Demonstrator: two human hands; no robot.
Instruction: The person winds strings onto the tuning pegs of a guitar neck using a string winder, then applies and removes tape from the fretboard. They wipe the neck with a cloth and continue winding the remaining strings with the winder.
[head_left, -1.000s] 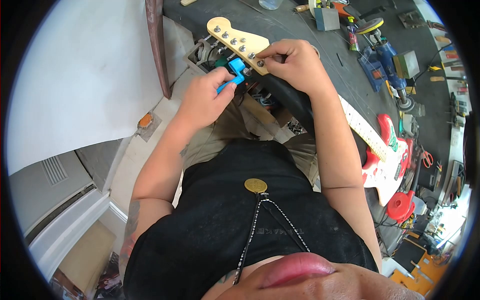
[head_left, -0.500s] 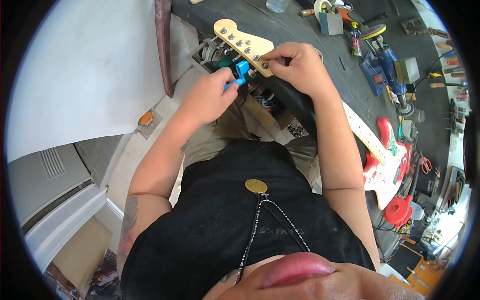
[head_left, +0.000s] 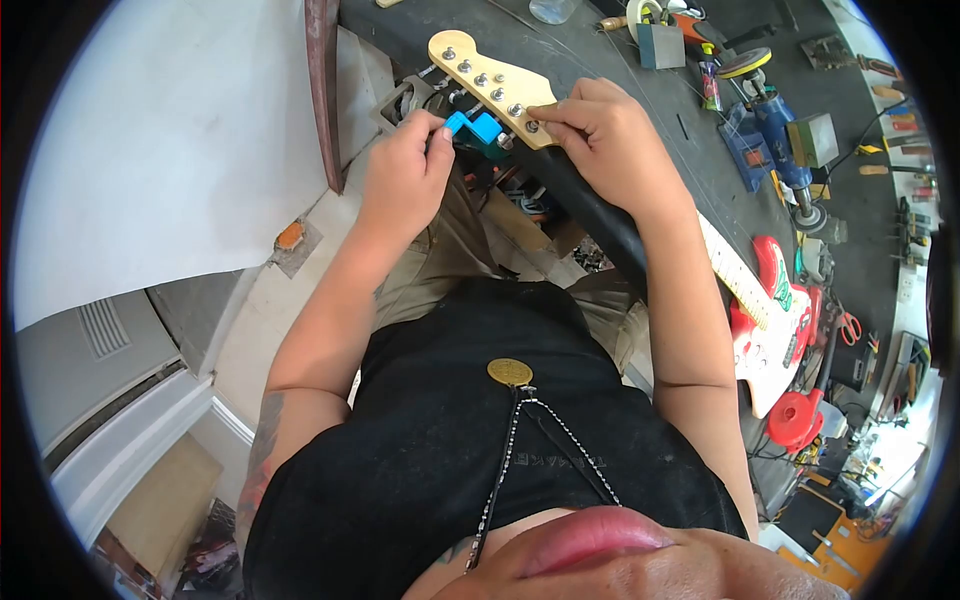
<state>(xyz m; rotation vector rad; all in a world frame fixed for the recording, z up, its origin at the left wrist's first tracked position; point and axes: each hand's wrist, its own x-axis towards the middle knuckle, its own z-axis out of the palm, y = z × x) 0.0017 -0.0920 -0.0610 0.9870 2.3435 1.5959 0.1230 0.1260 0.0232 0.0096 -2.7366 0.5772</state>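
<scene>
Guitar (head_left: 765, 355) lies on the dark counter (head_left: 650, 115), running diagonally from its pale wooden headstock (head_left: 480, 62) at 12 o'clock in the view to a red-and-white body at 3 o'clock. Light neck (head_left: 735, 270) passes beneath the right forearm. Left hand (head_left: 402, 170), at 11 o'clock, has thumb and fingers closed on the handle of a blue cranked tool (head_left: 485, 127); the tool's wider end sits at the near edge of the headstock, beside the metal tuning hardware. Right hand (head_left: 618, 145), at 1 o'clock, palm down, fingers curled, thumb and index nearly together over the lower tuning posts (head_left: 515, 110); index tip at the headstock face. Cannot tell whether a string is caught between them. Black padded strip (head_left: 590, 210) under the headstock's base, slanting toward 1 o'clock. Blue power tool (head_left: 785, 130) at 2 o'clock, near a block (head_left: 813, 140) and a small bottle (head_left: 710, 80) with a yellow-green cap. Roll of tape (head_left: 645, 14) at 1 o'clock, toward the top of the view. Red-handled scissors (head_left: 850, 328) at 3 o'clock, just past the guitar body. Rounded red tool (head_left: 795, 422) at 4 o'clock, near the body's lower end.
</scene>
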